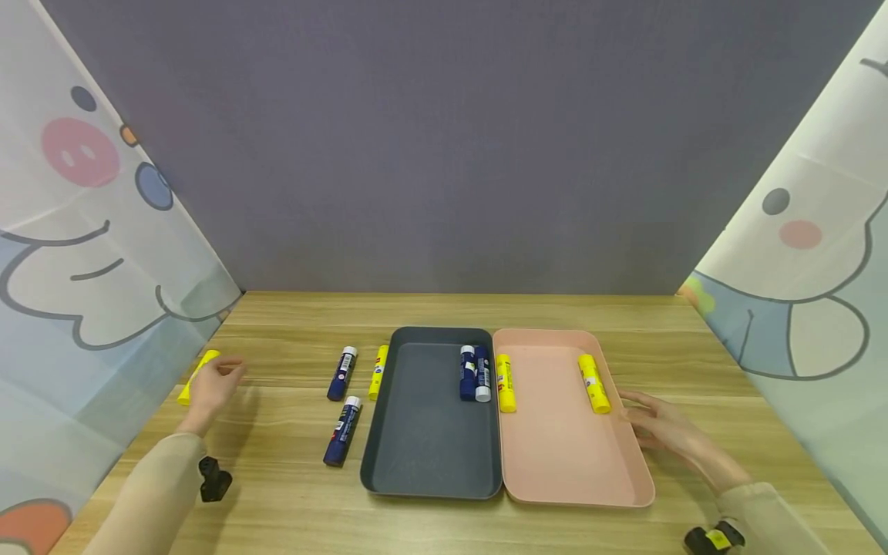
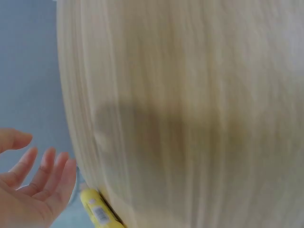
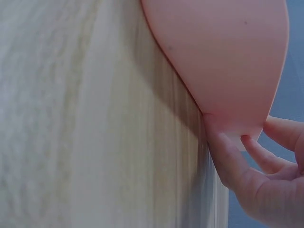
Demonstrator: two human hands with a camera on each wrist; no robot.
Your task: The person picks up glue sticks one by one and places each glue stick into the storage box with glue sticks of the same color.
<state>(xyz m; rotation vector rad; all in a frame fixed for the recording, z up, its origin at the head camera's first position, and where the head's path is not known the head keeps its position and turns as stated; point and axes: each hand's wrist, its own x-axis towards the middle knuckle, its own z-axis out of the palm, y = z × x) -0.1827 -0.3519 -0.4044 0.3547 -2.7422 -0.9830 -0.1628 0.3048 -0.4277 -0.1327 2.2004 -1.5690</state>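
Note:
On the table's left side my left hand [image 1: 213, 387] hovers beside a yellow glue stick [image 1: 185, 395], its fingers loosely bent and holding nothing. In the left wrist view that glue stick [image 2: 100, 211] lies on the wood, apart from the fingers. My right hand [image 1: 662, 426] touches the outer right wall of the pink tray [image 1: 555, 470]. The right wrist view has extended fingertips [image 3: 221, 145] against the tray wall [image 3: 223, 61]. Two yellow glue sticks, one left [image 1: 506, 384] and one right [image 1: 594, 384], lie in the pink tray.
A dark grey tray [image 1: 433, 455] adjoins the pink one and holds two blue glue sticks [image 1: 468, 374]. Left of it lie a yellow glue stick [image 1: 378, 372] and two blue ones, the upper [image 1: 342, 374] and the lower [image 1: 343, 433]. A grey panel [image 1: 458, 154] stands behind the table.

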